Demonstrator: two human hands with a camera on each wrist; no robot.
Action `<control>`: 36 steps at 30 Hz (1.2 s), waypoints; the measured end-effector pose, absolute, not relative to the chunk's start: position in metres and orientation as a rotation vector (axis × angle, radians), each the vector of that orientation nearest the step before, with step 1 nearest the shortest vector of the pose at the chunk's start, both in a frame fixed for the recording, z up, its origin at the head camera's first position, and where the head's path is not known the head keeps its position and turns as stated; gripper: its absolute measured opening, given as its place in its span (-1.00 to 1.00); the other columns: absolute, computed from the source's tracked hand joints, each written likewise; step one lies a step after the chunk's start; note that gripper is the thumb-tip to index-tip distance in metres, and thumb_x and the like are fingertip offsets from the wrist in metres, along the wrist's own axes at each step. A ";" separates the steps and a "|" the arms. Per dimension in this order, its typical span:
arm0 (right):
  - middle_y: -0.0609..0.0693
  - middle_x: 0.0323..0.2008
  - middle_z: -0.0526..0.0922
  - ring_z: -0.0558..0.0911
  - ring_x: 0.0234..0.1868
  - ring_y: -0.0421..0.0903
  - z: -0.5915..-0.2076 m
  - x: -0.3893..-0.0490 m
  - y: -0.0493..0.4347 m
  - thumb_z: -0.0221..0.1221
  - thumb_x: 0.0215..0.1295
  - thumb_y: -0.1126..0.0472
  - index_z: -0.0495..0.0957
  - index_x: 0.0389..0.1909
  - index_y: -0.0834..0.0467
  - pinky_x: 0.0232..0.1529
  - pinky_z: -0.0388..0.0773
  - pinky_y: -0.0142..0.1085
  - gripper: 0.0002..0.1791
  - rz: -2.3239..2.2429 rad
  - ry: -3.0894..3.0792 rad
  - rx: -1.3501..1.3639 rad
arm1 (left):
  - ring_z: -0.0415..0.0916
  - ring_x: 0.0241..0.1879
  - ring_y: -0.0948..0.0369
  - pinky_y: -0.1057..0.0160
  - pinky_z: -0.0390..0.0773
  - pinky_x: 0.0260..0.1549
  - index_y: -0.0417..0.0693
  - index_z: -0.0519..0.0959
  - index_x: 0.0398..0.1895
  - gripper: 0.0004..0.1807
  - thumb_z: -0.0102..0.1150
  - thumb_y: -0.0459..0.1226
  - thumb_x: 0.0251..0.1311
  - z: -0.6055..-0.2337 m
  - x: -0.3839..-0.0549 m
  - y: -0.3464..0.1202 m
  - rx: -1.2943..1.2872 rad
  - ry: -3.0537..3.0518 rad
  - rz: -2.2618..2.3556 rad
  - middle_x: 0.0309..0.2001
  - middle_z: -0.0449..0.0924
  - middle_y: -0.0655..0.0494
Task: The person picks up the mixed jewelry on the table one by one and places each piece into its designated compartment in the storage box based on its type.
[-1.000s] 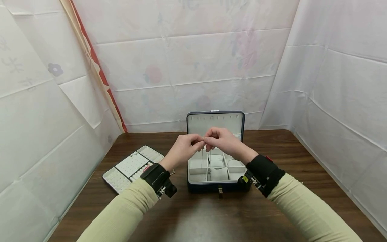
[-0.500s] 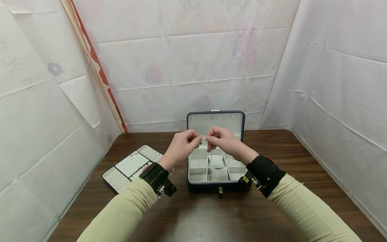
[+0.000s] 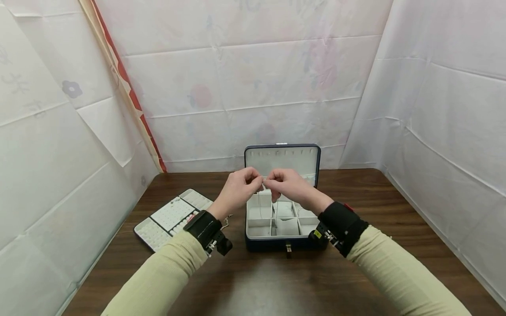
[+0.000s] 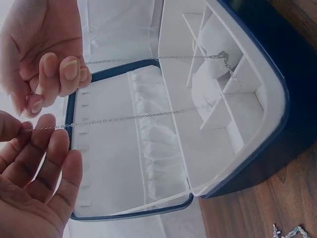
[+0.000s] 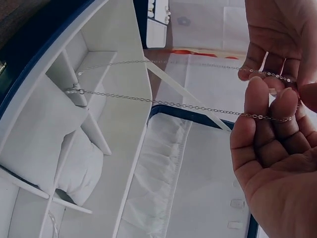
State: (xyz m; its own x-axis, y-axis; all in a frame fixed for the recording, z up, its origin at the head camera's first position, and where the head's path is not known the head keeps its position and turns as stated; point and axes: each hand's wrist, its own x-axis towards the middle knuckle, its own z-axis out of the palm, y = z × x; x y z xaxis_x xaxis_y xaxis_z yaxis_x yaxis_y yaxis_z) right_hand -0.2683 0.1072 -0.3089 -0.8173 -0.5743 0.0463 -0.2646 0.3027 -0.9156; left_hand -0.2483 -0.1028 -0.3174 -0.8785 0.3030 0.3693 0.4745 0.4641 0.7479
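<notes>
We have brought our right hand [image 3: 287, 183] closer to our left hand [image 3: 236, 189], fingers of both pinching the silver chain [image 5: 181, 105], so its held parts seem nearly to meet above the jewelry box [image 3: 265, 244].

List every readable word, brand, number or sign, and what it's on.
None readable.
Left sheet: faint character-like marks, too pale to read.
Back sheet: faint marks at top edge, cut off, unreadable.
Yellow patch on right wrist gear: too small to tell.
Jewelry box, chain: no text visible.
</notes>
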 end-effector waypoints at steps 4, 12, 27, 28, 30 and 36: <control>0.12 -0.47 0.54 0.65 -0.25 0.13 -0.308 -0.269 0.104 0.08 0.58 0.02 0.56 -0.14 0.15 0.04 0.53 0.01 -0.74 -1.508 2.291 -0.751 | 0.56 -0.35 0.04 0.21 0.46 -0.36 -0.02 0.60 -0.28 -0.80 0.02 -0.22 0.51 -0.317 -0.250 -0.103 -0.668 -2.534 -1.400 -0.34 0.66 -0.09; 0.10 -0.47 0.54 0.67 -0.27 0.15 -0.306 -0.275 0.102 0.07 0.59 0.06 0.59 -0.10 0.15 0.00 0.57 -0.10 -0.76 -1.513 2.306 -0.752 | 0.40 -0.49 0.15 0.23 0.37 -0.42 0.00 0.56 -0.28 -0.81 0.00 -0.21 0.51 -0.317 -0.254 -0.105 -0.646 -2.574 -1.402 -0.40 0.59 -0.10; 0.13 -0.49 0.54 0.65 -0.25 0.23 -0.305 -0.287 0.099 0.05 0.60 0.06 0.57 -0.09 0.11 0.04 0.55 -0.08 -0.78 -1.457 2.423 -0.728 | 0.30 -0.56 0.13 0.20 0.30 -0.48 -0.01 0.56 -0.22 -0.77 -0.01 -0.12 0.54 -0.313 -0.266 -0.111 -0.639 -2.683 -1.455 -0.48 0.55 -0.07; 0.12 -0.49 0.55 0.65 -0.26 0.20 -0.305 -0.288 0.098 0.05 0.61 0.06 0.57 -0.09 0.11 0.04 0.54 -0.10 -0.78 -1.450 2.441 -0.722 | 0.31 -0.56 0.13 0.20 0.30 -0.48 -0.01 0.57 -0.22 -0.77 -0.01 -0.11 0.54 -0.313 -0.267 -0.111 -0.638 -2.691 -1.449 -0.49 0.52 -0.05; 0.11 -0.49 0.56 0.65 -0.32 0.09 -0.305 -0.289 0.098 0.04 0.61 0.06 0.57 -0.07 0.09 0.00 0.54 -0.14 -0.79 -1.426 2.488 -0.717 | 0.35 -0.54 0.13 0.20 0.33 -0.47 -0.02 0.58 -0.20 -0.76 0.00 -0.11 0.54 -0.311 -0.269 -0.111 -0.635 -2.705 -1.433 -0.50 0.49 0.00; 0.16 -0.44 0.59 0.64 -0.38 0.10 -0.305 -0.294 0.095 0.03 0.61 0.08 0.58 -0.11 0.09 -0.29 0.41 -0.18 -0.79 -1.352 2.610 -0.735 | 0.50 -0.43 0.09 0.22 0.42 -0.44 -0.06 0.60 -0.18 -0.77 0.03 -0.13 0.52 -0.309 -0.276 -0.109 -0.590 -2.736 -1.328 -0.36 0.56 0.02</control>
State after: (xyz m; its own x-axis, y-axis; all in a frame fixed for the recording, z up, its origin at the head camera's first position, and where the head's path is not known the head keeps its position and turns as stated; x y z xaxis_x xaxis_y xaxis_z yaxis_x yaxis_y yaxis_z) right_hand -0.2938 0.0949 -0.3046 -0.8766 -0.4662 0.1197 -0.3668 0.4860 -0.7933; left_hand -0.2759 -0.1095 -0.3089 -0.9266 0.3175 0.2014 0.3547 0.5604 0.7484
